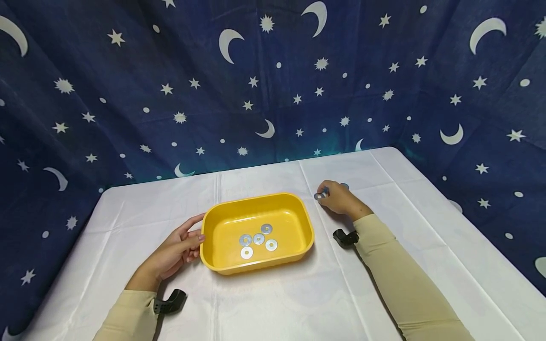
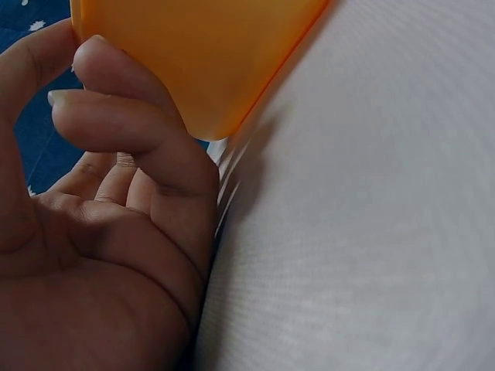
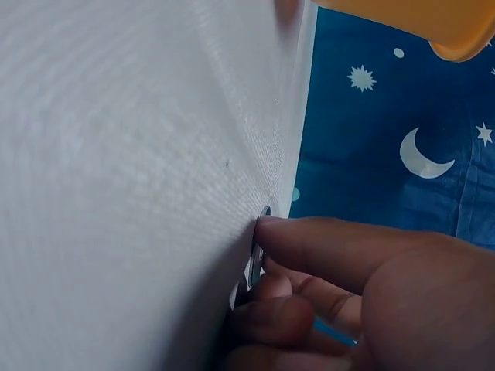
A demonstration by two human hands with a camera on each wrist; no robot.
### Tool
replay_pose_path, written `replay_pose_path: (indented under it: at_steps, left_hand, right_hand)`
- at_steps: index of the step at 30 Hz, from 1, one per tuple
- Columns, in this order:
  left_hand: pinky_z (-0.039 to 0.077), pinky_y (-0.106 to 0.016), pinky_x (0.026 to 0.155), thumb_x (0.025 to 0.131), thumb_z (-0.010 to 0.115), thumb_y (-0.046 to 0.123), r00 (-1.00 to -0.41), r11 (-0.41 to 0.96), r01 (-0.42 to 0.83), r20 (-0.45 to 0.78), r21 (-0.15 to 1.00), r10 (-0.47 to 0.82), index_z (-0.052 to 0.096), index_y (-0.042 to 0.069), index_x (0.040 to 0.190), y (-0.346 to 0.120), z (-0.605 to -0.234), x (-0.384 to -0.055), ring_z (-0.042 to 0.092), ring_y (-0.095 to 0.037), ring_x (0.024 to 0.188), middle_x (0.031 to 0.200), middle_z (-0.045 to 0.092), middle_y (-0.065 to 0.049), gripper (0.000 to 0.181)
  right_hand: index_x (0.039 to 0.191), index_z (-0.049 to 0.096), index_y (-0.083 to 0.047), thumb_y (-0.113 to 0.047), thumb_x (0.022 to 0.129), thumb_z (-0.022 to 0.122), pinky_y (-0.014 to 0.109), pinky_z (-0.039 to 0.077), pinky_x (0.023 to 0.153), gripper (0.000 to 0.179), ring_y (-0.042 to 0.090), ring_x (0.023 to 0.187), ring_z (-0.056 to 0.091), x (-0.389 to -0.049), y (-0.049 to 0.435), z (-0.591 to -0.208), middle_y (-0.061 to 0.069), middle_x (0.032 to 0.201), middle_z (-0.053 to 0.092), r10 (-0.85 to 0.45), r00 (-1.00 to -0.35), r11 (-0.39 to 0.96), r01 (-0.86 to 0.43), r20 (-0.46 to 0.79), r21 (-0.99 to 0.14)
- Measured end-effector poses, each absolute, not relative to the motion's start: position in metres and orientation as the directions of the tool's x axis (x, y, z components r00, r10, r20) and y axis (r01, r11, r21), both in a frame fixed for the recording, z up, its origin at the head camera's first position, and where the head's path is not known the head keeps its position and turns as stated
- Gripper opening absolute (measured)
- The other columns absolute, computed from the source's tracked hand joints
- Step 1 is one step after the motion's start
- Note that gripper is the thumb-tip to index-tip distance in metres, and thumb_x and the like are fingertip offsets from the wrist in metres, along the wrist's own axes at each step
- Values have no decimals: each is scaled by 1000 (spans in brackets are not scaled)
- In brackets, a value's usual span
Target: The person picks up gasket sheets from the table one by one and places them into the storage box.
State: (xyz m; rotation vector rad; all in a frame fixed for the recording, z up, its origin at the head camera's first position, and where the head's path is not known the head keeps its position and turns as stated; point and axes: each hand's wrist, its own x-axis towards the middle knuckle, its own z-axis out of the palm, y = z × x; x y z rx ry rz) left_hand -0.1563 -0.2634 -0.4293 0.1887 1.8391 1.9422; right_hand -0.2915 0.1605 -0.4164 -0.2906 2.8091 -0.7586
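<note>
The right sleeve [image 1: 409,279], nearest the head camera, leads to the right hand [image 1: 339,200], whose thumb and fingertips pinch a metal washer [image 1: 316,196] at the counter [image 1: 281,308]; whether it is lifted cannot be told. Just beyond, a partly hidden disc [image 1: 345,186] lies near the knuckles. The left hand [image 1: 177,248] grips the left end of the yellow tray [image 1: 226,227], which contains five loose washers [image 1: 262,240].

Shows smooth, glossy plastic in the yellow tray [image 1: 292,229]. Inside the tray, shows washers [image 1: 271,248] of smooth, shiny metal. Beneath the tray, shows creased white tablecloth [image 1: 273,308] with slight sheen; behind the tray, matt blue fabric backdrop [image 1: 204,52]. Either side of it, matt beige sleeves [image 1: 405,279].
</note>
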Motion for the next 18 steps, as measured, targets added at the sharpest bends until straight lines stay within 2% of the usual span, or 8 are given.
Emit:
replay_pose_path:
  at_steps: [9,16,18]
  left_hand:
    - [40,-15,51,95,48,12,-896,0,-219,-201,976,396,20,20,145,-266,-429,-155,49,-9,59,89,58,-1,58]
    - [40,-15,51,95,48,13,-894,3,-228,-211,974,395,21,22,144,-264,-430,-156,49,-10,59,92,58,-2,57]
    - [40,-15,51,95,49,13,-893,2,-233,-215,972,395,21,22,144,-265,-431,-157,49,-9,59,93,59,-3,57]
  right_hand:
    - [105,54,-5,-17,84,62,38,43,83,26,23,89,50,-292,160,-413,12,98,57,-258,-947,842,-123,-191,-525]
    - [104,52,-5,-19,82,65,31,41,70,29,20,75,47,-290,164,-417,9,82,50,-271,-947,834,-141,-172,-534]
    - [104,52,-5,-18,82,65,30,39,70,29,19,75,46,-288,163,-416,7,82,48,-273,-949,828,-147,-160,-542]
